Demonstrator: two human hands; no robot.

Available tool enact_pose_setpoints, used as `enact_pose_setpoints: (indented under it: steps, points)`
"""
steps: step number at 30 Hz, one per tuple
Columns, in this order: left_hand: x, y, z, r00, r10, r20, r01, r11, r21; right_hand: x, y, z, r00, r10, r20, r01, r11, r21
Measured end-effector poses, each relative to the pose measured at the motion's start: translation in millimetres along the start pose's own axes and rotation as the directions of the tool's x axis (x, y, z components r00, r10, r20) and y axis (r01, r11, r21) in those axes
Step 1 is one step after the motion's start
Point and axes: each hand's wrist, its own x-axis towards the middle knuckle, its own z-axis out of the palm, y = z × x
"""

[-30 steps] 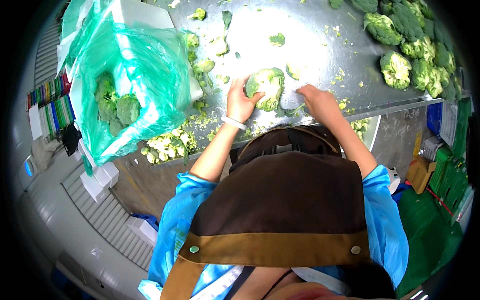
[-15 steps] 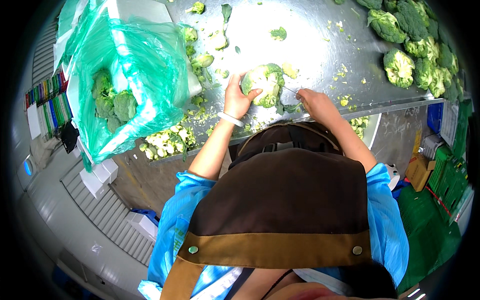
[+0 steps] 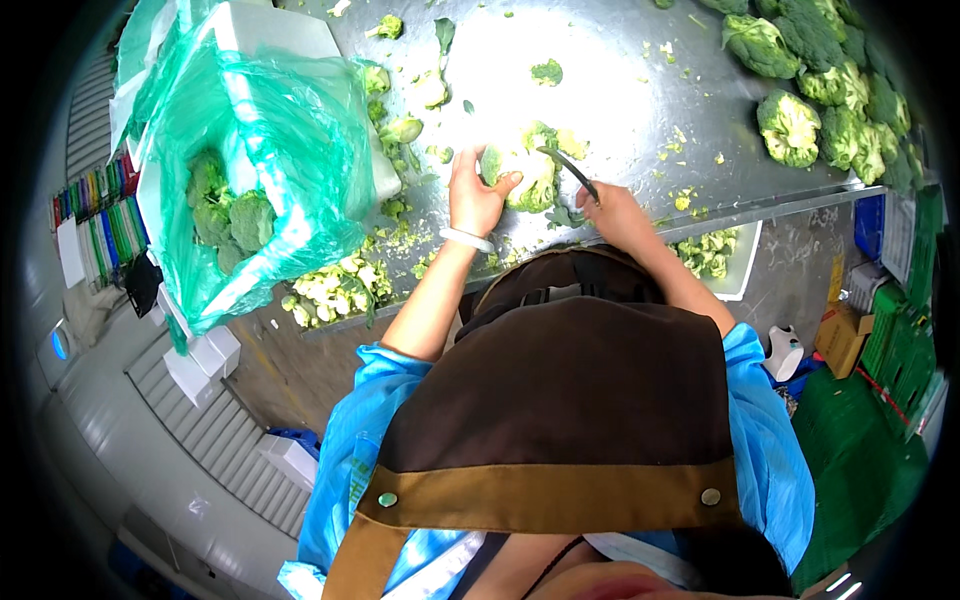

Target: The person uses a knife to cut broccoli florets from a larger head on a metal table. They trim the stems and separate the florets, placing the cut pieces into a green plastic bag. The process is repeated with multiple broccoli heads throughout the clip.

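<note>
My left hand [image 3: 478,192] grips a broccoli head [image 3: 533,180] by its left side, thumb laid over its pale cut stem side, against the metal table [image 3: 620,110]. A white bangle circles that wrist. In my right hand [image 3: 612,212] is a knife with a curved dark blade [image 3: 570,168], its tip slanting up and left over the right part of the broccoli. The fingers are closed round the handle, which they mostly hide. A loose leaf [image 3: 562,217] lies just below the head, and a small floret [image 3: 547,72] lies farther off.
A green plastic bag [image 3: 300,200] lining a white box at left holds several broccoli heads [image 3: 232,215]. More heads [image 3: 790,128] are piled at far right. Trimmings [image 3: 340,290] lie along the table's near edge. A white bin [image 3: 745,262] with cut pieces stands below the table at right.
The knife has lifted and turned, so its blade now shows broadside over the broccoli. My right hand has shifted slightly left and down. My left hand keeps its hold.
</note>
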Motion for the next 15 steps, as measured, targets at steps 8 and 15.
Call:
enact_pose_setpoints:
  steps: [8,15]
  points:
    - [-12,4,0,0.999,-0.018,-0.027,0.017,0.999,-0.045,-1,12,2,0.992,-0.125,-0.031,0.123,0.991,-0.052]
    - [-4,30,-50,0.908,0.131,0.399,-0.031,0.968,-0.249,-9,9,-36,0.877,-0.471,0.096,0.467,0.787,-0.404]
